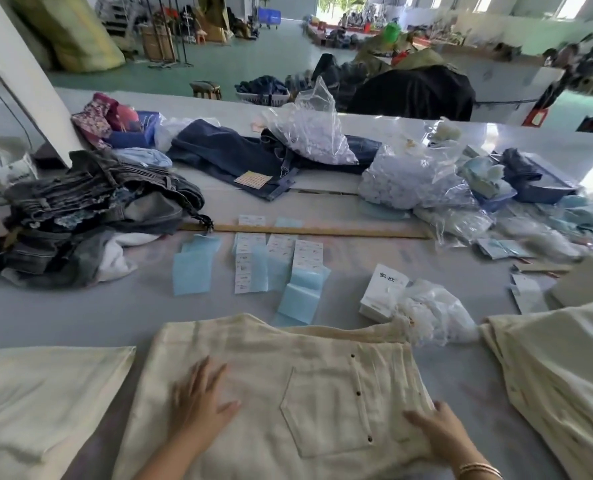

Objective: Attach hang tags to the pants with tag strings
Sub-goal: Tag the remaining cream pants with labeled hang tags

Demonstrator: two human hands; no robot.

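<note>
Cream pants [288, 393] lie flat in front of me on the grey table, back pocket [326, 410] facing up. My left hand [201, 400] rests flat on the fabric with fingers spread, left of the pocket. My right hand [437, 431] lies on the pants' right edge, fingers pointing left; its grip is blurred. Beyond the waistband are white hang tags [277, 254] and light blue tags [193, 271] in small stacks. A white box [381, 289] and a clear bag of white strings [433, 313] sit at the right.
More cream pants lie at the left [42, 393] and right [565, 372]. A pile of dark jeans [91, 209] sits at the left, a wooden ruler [305, 232] crosses the middle, and bags of tags [409, 181] crowd the back right.
</note>
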